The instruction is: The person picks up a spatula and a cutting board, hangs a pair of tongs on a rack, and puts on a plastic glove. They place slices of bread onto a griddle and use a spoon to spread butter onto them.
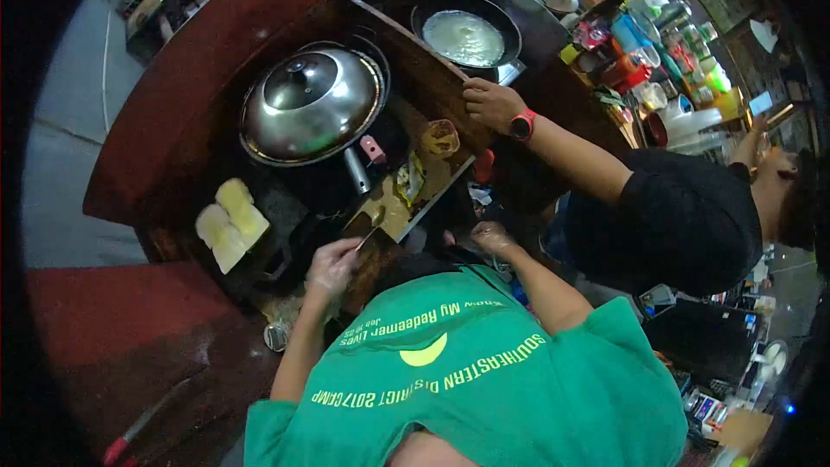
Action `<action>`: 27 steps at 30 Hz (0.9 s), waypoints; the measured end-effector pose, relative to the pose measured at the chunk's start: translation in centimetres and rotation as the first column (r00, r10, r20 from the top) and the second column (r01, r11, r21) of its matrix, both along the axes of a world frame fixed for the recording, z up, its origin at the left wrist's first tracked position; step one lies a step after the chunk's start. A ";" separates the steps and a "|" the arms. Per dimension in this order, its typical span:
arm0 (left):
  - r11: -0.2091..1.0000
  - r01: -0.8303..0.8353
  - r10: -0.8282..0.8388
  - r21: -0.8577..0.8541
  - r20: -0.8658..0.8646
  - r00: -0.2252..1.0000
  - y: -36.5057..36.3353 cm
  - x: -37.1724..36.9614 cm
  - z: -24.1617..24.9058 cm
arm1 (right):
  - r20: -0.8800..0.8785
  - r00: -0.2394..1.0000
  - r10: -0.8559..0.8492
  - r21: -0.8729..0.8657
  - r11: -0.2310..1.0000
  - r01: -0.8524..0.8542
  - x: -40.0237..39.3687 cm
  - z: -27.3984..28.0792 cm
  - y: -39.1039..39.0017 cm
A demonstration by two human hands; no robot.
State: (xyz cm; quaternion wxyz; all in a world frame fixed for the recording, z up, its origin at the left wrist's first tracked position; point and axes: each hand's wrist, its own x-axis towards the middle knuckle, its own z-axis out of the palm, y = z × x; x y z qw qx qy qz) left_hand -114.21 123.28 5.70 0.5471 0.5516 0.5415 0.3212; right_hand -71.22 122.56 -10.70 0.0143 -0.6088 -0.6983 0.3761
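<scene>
My left hand, in a clear plastic glove, is closed around a thin spoon-like metal utensil. The utensil's tip reaches over a wooden board at the counter's front edge. On the board lies some food in a yellow-green wrapping. My right hand, gloved too, is held low in front of my body with its fingers curled; anything in them is hidden. Left of the board, toasted bread slices rest on a dark griddle.
A large lidded wok stands behind the board, its handle pointing toward me. Beyond a partition, a pan holds pale liquid. A co-worker's hand with a red watch rests on that partition. Bottles and tubs crowd the right side.
</scene>
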 end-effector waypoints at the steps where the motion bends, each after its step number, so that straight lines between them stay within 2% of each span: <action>1: 0.997 0.040 -0.048 -0.067 -0.108 0.993 1.7 2.3 -2.1 | 0.028 0.997 -0.066 -0.112 0.991 0.069 -0.9 2.6 0.7; 2: 0.988 0.076 -0.103 -0.131 -0.210 0.972 3.6 4.7 -3.6 | 0.063 0.989 -0.132 -0.215 0.966 0.143 -1.5 4.8 1.4; 3: 0.993 0.066 -0.084 -0.101 -0.192 0.978 5.2 7.3 -3.9 | 0.068 0.986 -0.153 -0.202 0.966 0.164 -1.7 6.3 1.5; 4: 0.996 0.063 -0.073 -0.064 -0.166 0.983 6.9 9.8 -4.5 | -0.015 0.993 -0.117 -0.137 0.984 0.114 -1.5 7.5 1.5; 5: 0.993 0.031 -0.022 0.111 -0.087 0.996 8.7 11.9 -9.4 | -0.090 0.993 -0.078 -0.063 0.995 0.073 -1.1 9.1 1.8; 6: 0.989 0.065 -0.056 0.134 -0.072 0.996 10.5 13.9 -9.4 | -0.076 0.991 -0.112 -0.039 0.993 0.109 -0.7 11.5 2.7; 8: 0.974 0.094 -0.041 0.205 -0.248 0.968 13.6 17.4 -8.9 | -0.022 0.993 0.117 -0.194 0.974 -0.119 -0.8 17.0 4.6; 9: 0.991 0.019 -0.015 0.131 -0.032 0.999 16.3 18.2 -14.8 | -0.015 0.996 0.090 -0.176 0.980 -0.091 -0.8 19.9 5.7; 10: 0.988 0.042 -0.038 0.148 -0.031 0.999 17.0 19.1 -14.3 | 0.029 0.982 0.188 -0.175 0.968 -0.180 -0.8 22.7 7.0; 11: 0.950 0.081 -0.004 0.303 -0.247 0.969 17.2 19.7 -13.3 | 0.072 0.955 0.286 -0.181 0.946 -0.269 -0.7 25.7 8.2; 12: 0.887 0.146 0.070 0.437 -0.441 0.895 17.3 20.1 -12.1 | -0.006 0.946 0.324 -0.113 0.940 -0.323 -0.4 29.0 9.4; 13: 0.923 0.197 -0.003 0.332 -0.505 0.863 17.3 20.2 -10.2 | -0.137 0.962 0.235 -0.157 0.954 -0.255 -0.4 32.0 10.6; 14: 0.918 0.208 -0.010 0.338 -0.505 0.863 17.3 20.5 -10.6 | -0.266 0.955 0.135 -0.210 0.958 -0.194 -0.4 34.9 11.8; 16: 0.871 0.159 0.043 0.464 -0.396 0.917 17.2 20.2 -12.9 | -0.466 0.842 0.271 0.028 0.956 -0.292 0.1 40.9 14.2; 17: 0.876 0.197 -0.069 0.441 -0.289 0.955 17.2 19.5 -13.3 | -0.629 0.758 0.174 0.027 0.979 -0.203 0.4 41.4 15.4; 18: 0.873 0.205 -0.075 0.443 -0.295 0.953 16.5 19.5 -12.5 | -0.768 0.636 0.082 0.010 0.993 -0.116 0.6 41.9 16.7; 20: 0.963 0.141 -0.033 0.228 -0.421 0.906 15.3 18.9 -11.0 | -0.858 0.506 0.090 0.149 0.986 0.077 0.6 43.5 20.2; 21: 0.911 0.186 -0.015 0.367 -0.422 0.906 14.9 17.9 -13.8 | -0.878 0.476 0.055 0.153 0.974 0.170 0.5 44.6 21.3; 22: 0.909 0.190 -0.015 0.371 -0.425 0.905 14.1 17.6 -13.3 | -0.897 0.442 0.023 0.152 0.954 0.259 0.3 45.6 22.2; 23: 0.930 0.178 -0.004 0.321 -0.476 0.880 13.3 17.4 -12.3 | -0.911 0.407 0.067 0.205 0.930 0.306 0.1 46.2 22.8; 25: 0.948 0.162 0.007 0.275 -0.526 0.850 11.6 16.2 -12.4 | -0.955 0.274 0.115 0.200 0.930 0.307 -0.2 46.0 23.9; 27: 0.963 0.122 -0.050 0.241 -0.281 0.958 9.6 14.7 -13.1 | -0.973 0.202 0.108 0.164 0.945 0.285 -0.6 45.2 24.4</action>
